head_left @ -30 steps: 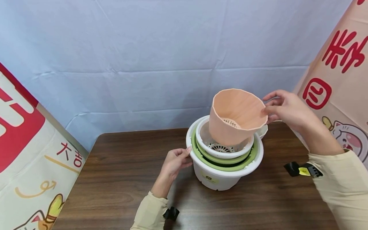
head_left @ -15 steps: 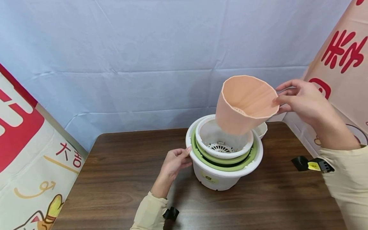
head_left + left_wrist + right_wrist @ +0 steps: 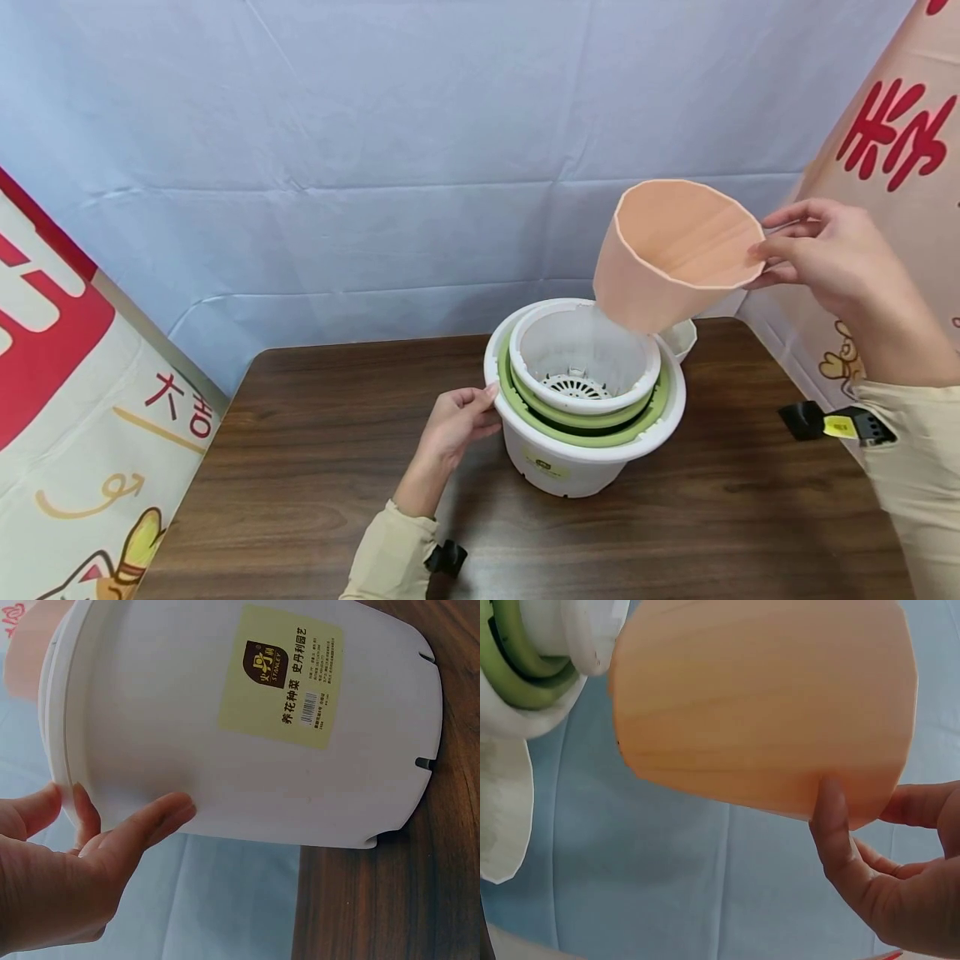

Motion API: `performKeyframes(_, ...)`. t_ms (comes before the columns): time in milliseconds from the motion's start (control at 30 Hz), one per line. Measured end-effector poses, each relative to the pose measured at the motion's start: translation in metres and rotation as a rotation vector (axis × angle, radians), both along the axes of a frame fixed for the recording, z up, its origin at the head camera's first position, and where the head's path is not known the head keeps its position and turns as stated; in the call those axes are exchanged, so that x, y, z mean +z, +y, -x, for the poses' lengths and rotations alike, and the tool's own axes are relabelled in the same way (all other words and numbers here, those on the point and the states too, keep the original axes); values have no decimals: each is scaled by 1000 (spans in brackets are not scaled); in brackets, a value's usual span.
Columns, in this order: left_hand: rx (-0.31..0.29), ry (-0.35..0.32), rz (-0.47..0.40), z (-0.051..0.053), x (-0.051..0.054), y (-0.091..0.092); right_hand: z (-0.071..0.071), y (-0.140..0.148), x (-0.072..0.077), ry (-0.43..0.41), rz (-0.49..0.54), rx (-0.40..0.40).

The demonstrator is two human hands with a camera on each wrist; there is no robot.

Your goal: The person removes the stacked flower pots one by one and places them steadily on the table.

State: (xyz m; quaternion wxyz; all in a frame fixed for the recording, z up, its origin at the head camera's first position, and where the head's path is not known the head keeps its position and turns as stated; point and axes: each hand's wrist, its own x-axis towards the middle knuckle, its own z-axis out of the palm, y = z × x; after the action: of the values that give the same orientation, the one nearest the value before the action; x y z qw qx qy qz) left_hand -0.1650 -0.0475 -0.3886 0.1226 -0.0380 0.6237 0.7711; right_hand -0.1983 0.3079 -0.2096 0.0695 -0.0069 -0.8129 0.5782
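Observation:
My right hand [image 3: 843, 254] pinches the rim of a peach-coloured pot [image 3: 652, 283], which hangs tilted in the air above and to the right of a nested stack. The right wrist view shows the fingers on both sides of the peach pot's [image 3: 765, 705] wall. On the table stands a large white pot [image 3: 562, 468] with a yellow label, holding green pots [image 3: 651, 423] and a smaller white pot [image 3: 547, 337] with a slotted bottom. My left hand [image 3: 457, 427] pinches the large white pot's rim at its left side; the left wrist view shows this hand [image 3: 82, 862] close up.
Behind the stack at the right, a small white faceted pot [image 3: 681, 339] is partly hidden. The brown wooden table [image 3: 337, 450] ends at a pale blue cloth [image 3: 375, 167]. Printed cloths hang at left [image 3: 97, 400] and right [image 3: 885, 167].
The peach pot has risen out from over the stack and moved right in my right hand, uncovering more of the inner white pot. My left hand has stayed at the rim.

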Motion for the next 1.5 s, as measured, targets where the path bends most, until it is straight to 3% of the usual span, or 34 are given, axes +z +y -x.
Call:
performKeyframes(333, -9, 3, 8, 1, -1, 0, 2, 18, -7, -10, -31, -80)
performKeyframes(433, -12, 8, 2, 1, -2, 0, 3, 22, -10, -22, -137, -114)
performKeyframes(833, -12, 7, 6, 1, -1, -1, -1, 40, -27, -88, -320, -212)
performKeyframes(1267, -10, 10, 6, 1, 0, 0, -7, 50, -48, -137, -290, -197)
performKeyframes(1500, -14, 7, 1, 1, -1, 1, -5, 67, -71, -161, -309, -206)
